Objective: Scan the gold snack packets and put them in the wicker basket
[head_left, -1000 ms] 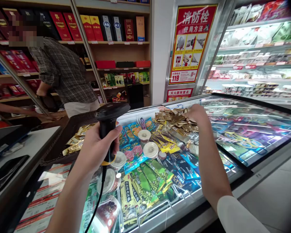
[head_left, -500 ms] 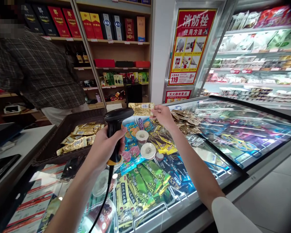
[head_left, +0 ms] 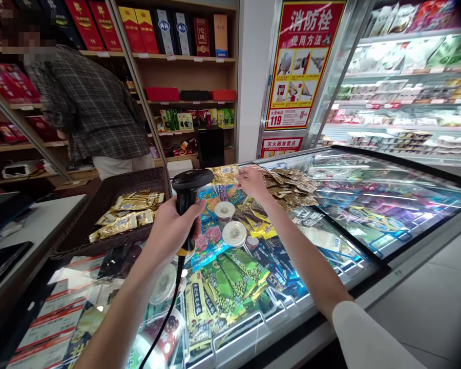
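Observation:
My left hand (head_left: 175,224) is wrapped round the handle of a black barcode scanner (head_left: 192,180), whose cable runs down over the glass. In front of the scanner head, my right hand (head_left: 252,182) pinches a gold foil snack packet (head_left: 223,175) by its right end. A barcode shows on the packet, and its left end is hidden behind the scanner. More gold packets (head_left: 138,201) lie in a dark brown basket (head_left: 71,221) to the left. Beyond my right wrist, a heap of brownish-gold packets (head_left: 290,187) rests on the freezer glass.
Beneath my arms is a glass-topped chest freezer (head_left: 392,277) holding ice-cream packs and tubs. A white counter (head_left: 42,225) with a phone-like black device stands at left. Behind the basket, a person in a plaid shirt (head_left: 96,102) is near the shelves. A black chair (head_left: 210,147) stands further back.
The gold packet and my right hand have moved slightly left, closer to the scanner head. The scanner has shifted slightly right. The person behind appears further right in view.

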Motion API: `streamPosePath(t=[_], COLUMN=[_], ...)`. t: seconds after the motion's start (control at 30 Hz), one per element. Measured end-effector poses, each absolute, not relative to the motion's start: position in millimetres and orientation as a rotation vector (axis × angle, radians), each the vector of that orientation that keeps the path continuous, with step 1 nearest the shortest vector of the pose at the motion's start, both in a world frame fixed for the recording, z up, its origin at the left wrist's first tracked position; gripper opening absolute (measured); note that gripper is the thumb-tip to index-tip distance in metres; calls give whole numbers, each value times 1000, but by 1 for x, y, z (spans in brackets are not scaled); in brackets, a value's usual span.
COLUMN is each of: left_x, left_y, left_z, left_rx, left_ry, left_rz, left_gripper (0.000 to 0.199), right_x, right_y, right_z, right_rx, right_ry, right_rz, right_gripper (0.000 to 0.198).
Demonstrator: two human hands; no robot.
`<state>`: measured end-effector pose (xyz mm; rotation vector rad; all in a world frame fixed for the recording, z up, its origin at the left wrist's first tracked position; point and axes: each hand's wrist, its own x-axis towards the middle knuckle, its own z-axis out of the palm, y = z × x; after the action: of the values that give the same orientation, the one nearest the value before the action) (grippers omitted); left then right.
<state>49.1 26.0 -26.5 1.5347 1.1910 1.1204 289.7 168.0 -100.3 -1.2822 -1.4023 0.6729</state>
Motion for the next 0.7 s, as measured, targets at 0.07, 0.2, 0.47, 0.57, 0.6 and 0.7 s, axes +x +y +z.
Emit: streamPosePath(t=[0.07, 0.2, 0.47, 0.57, 0.6, 0.7], left_x=[49, 49, 43, 40, 40, 43], left_y=[28, 28, 39, 48, 51, 61], left_z=[-28, -28, -29, -35, -38, -52], left_rx=[1544, 1529, 1505, 1512, 1509, 1487], left_ry=[1193, 1183, 1185, 1189, 1188, 1177], left_rz=[1103, 1088, 1106, 1108, 1113, 1137], left_gripper=[29, 30, 27, 28, 28, 26], right_x=[290, 290, 288, 288, 287, 286], right_y=[168, 168, 167, 168, 168, 167], right_z=[-101, -100, -100, -102, -102, -101], right_rx=[-1283, -1262, -1263, -1262, -1259, -1228], right_ry=[-1400, -1423, -1455, -1452, -1448, -1385], right_rz=[669, 683, 662, 672, 676, 694], right_gripper=[14, 12, 6, 5, 5, 5])
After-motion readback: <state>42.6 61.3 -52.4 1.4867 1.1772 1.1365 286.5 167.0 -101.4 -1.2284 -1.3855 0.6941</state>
